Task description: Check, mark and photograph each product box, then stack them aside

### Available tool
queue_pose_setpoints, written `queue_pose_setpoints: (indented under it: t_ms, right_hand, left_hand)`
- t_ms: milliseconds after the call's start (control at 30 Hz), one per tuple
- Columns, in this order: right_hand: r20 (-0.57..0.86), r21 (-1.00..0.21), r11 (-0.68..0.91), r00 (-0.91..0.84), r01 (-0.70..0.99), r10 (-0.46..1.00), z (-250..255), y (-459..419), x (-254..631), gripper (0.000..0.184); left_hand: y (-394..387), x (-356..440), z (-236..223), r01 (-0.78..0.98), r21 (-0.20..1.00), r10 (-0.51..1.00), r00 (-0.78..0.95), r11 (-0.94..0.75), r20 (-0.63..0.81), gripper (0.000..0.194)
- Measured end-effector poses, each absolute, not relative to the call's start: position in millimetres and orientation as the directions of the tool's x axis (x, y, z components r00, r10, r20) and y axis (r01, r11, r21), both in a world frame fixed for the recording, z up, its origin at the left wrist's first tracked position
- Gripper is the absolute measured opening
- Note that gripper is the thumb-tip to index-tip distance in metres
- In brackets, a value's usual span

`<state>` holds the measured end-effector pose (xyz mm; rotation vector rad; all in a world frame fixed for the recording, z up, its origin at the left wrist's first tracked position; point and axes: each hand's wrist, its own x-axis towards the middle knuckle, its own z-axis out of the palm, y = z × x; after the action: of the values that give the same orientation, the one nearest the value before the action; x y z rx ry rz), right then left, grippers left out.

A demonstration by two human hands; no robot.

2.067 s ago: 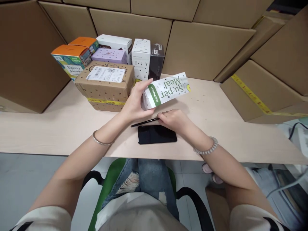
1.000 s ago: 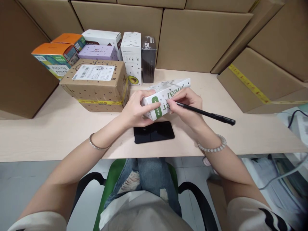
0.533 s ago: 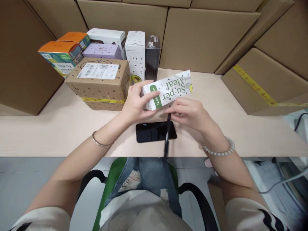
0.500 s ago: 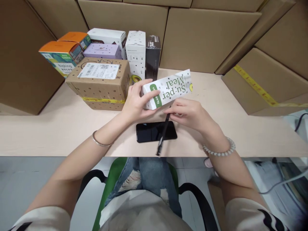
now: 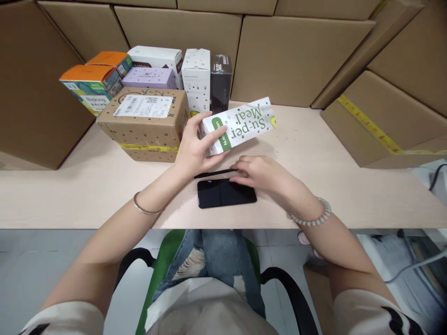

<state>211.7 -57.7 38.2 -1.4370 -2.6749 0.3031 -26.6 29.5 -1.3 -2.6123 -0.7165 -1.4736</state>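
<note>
My left hand grips the near end of a white carton with green "Su-per Meal" lettering, which reads upside down from here. The carton is held at a slant above the table. Low at the tabletop, the curled fingers of my right hand are at the right end of a slim black stick-like tool; its exact kind is not clear. The tool lies nearly level, just behind a black smartphone. My right thumb reaches over the phone's back edge.
A brown taped parcel stands left of my left hand. Behind it are orange-topped boxes, a purple box, a white speckled carton and a black box. Large cardboard boxes wall the table's back and sides.
The black tool went from pointing toward me over the phone to lying sideways behind it. My right hand lowered and shifted slightly left. The carton moved a little left.
</note>
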Motion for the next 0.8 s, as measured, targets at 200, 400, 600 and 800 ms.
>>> queue_pose_setpoints:
  t_ms: [200, 400, 600, 800]
  right_hand:
    - [-0.086, -0.286, 0.584, -0.627, 0.760, 0.774, 49.1, -76.0, 211.4, 0.079]
    - [-0.058, -0.356, 0.608, -0.666, 0.710, 0.744, 45.8, -77.3, 208.8, 0.057]
    - [-0.020, -0.477, 0.532, -0.614, 0.699, 0.789, 56.9, -85.6, 215.8, 0.058]
    - [0.132, -0.647, 0.546, -0.627, 0.532, 0.767, 65.8, -83.6, 234.5, 0.071]
  left_hand:
    - [29.7, -28.0, -1.9, 0.430, 0.147, 0.351, 0.447, -0.891, 0.822, 0.061]
    - [33.4, -31.6, -6.6, 0.437, 0.098, 0.328, 0.489, -0.894, 0.808, 0.062]
    - [32.5, -29.5, 0.5, 0.442, 0.114, 0.330, 0.449, -0.890, 0.831, 0.067]
    - [29.2, -25.5, 2.4, 0.397, 0.157, 0.318, 0.382, -0.904, 0.868, 0.057]
